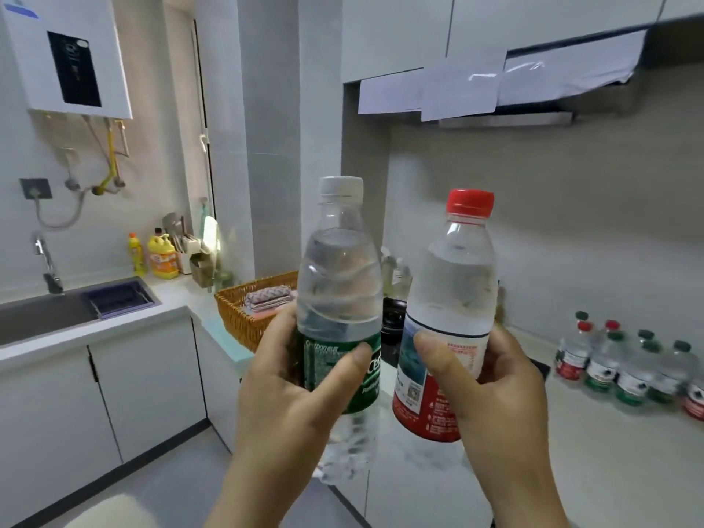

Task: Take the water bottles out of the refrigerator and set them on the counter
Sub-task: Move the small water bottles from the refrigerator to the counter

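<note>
Presently: two water bottles, both upright, caps up. Green-label bottle (339,283), left hand (282,398) wrapped round its label. Red-label bottle (453,291), right hand (499,394) wrapped likewise. Both held in the air at the counter (590,451) edge. The counter lies ahead and rightward, nearer the right hand; a cluster of bottles (624,371) stands there.

— The two near bottles?
— Clear, glossy plastic, both the green-label bottle (339,283) and the red-label bottle (453,283), with shiny film labels.
— Far left?
— A rough woven wicker basket (240,325) holding folded cloth (268,297), a dull steel sink (38,318) and a shiny chrome tap (42,249).
— The tabletop (571,451)?
— Smooth and pale.
</note>
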### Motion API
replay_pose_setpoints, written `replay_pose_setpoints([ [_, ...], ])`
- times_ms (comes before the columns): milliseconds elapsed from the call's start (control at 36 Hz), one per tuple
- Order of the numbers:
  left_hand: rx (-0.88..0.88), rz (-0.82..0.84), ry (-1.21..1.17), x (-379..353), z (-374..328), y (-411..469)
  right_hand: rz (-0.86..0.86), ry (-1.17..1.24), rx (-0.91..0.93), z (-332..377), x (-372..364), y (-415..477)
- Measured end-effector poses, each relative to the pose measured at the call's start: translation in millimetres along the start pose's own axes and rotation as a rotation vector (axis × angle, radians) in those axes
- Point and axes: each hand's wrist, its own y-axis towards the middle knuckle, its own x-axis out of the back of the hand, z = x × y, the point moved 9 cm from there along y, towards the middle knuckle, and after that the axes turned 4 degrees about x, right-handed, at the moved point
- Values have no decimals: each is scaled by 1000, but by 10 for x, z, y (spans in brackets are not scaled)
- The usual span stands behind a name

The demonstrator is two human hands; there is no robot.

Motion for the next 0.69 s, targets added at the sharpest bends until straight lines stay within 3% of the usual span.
replay_pose_setpoints([
  [361, -26, 172, -57, -1444, 370, 456, -187, -116, -51, -407, 1211, 640],
  [694, -28, 364, -104, -2357, 823, 1099, -363, -254, -10, -714, 1770, 1206],
])
